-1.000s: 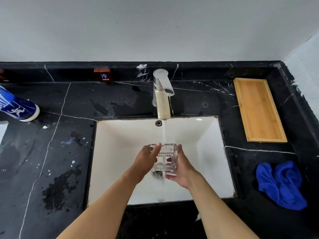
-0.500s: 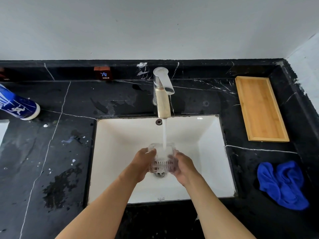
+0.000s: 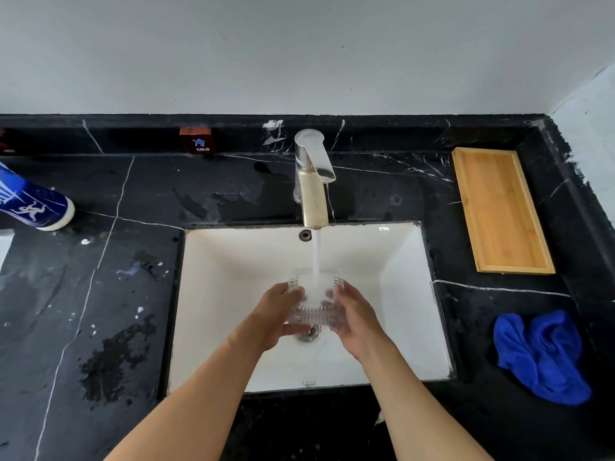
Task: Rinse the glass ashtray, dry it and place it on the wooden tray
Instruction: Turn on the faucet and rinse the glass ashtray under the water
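At the centre of the frame, the glass ashtray [image 3: 315, 299] sits open side up under the stream from the tap [image 3: 312, 181], over the white sink [image 3: 404, 277], so the water falls into its hollow and spills down toward the drain. The left hand [image 3: 278, 316] and the right hand [image 3: 354, 319] each clasp one side of it, fingers curled round the ribbed walls, which keeps the wet glass steady. At the upper right lies the wooden tray [image 3: 499, 211], bare, likely kept clear of the splash. At the lower right lies a crumpled blue cloth [image 3: 540, 356], near enough for drying. Count: one ashtray, one tray, one cloth, one tap, two hands, and one blue bottle [image 3: 33, 202] at the left edge.
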